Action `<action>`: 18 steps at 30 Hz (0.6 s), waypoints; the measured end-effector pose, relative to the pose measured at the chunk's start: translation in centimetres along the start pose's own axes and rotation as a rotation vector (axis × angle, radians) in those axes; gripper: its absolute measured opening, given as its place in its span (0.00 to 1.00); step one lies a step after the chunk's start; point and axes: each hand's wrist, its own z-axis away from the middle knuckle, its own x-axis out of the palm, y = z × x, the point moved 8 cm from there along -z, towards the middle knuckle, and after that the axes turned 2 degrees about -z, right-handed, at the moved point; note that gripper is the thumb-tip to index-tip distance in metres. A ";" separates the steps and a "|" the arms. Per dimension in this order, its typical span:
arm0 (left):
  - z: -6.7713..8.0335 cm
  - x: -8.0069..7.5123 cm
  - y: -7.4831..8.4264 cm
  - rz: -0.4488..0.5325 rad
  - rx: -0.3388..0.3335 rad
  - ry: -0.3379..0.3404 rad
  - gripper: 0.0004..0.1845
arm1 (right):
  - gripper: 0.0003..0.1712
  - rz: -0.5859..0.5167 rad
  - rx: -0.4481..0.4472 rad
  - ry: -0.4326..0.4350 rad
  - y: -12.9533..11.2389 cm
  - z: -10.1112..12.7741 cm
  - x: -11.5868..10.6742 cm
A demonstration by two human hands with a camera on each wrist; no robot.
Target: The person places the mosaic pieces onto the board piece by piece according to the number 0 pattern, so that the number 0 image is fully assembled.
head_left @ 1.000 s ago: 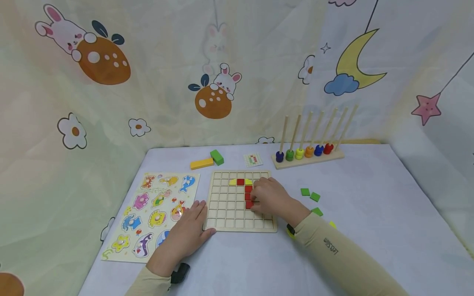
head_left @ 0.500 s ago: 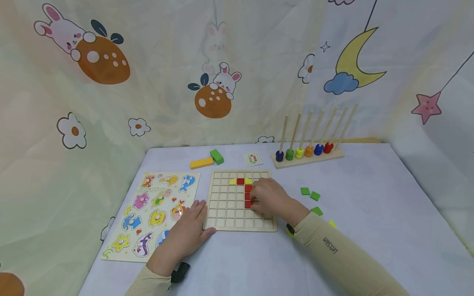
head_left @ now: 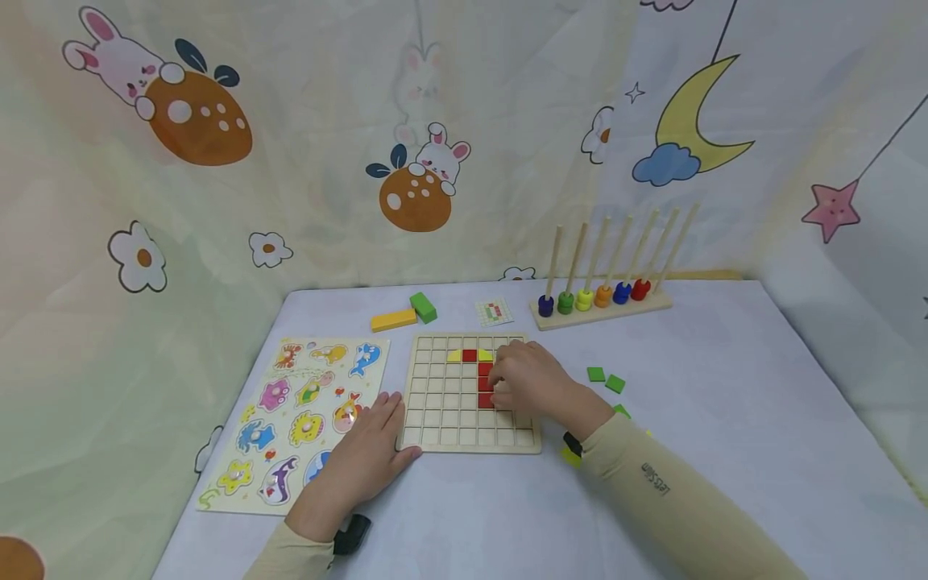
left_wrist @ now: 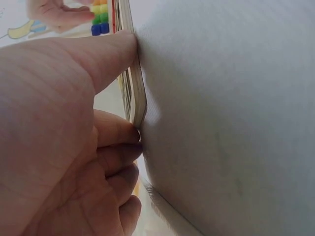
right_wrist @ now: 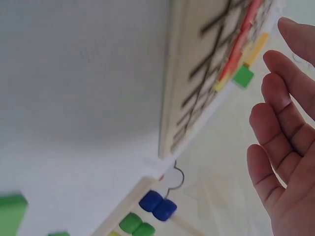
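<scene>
A square wooden grid board [head_left: 442, 411] lies on the white table, with red square tiles [head_left: 485, 400] in a short column and one more red tile between two yellow triangular tiles [head_left: 454, 356] in a row above. My left hand [head_left: 355, 459] rests at the board's near left corner, thumb along the front edge and fingers against the left side. Over the board's right part is my right hand [head_left: 540, 383], fingertips beside the red column. In the right wrist view its fingers [right_wrist: 270, 128] are loosely bent and apart, with nothing between them.
Green square tiles [head_left: 596, 374] and a yellow piece [head_left: 571, 457] lie right of the board. An animal peg puzzle [head_left: 290, 423] is at left. Behind stand a bead abacus [head_left: 602, 316], a small pattern card [head_left: 495, 312], a yellow block [head_left: 394, 321] and a green block [head_left: 424, 308].
My right hand has shifted slightly to the right and its fingertips have come away from the red tiles. The left hand stays where it was.
</scene>
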 end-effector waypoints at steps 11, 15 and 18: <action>0.0 0.3 -0.3 0.002 -0.001 0.006 0.46 | 0.12 0.021 0.049 0.080 2.4 2.6 -2.3; 0.0 0.3 -0.3 0.005 -0.014 -0.003 0.47 | 0.13 0.036 0.065 0.083 3.4 3.9 -2.7; 0.0 0.3 -0.3 0.010 -0.009 0.001 0.47 | 0.13 0.043 0.084 0.082 4.2 5.0 -3.1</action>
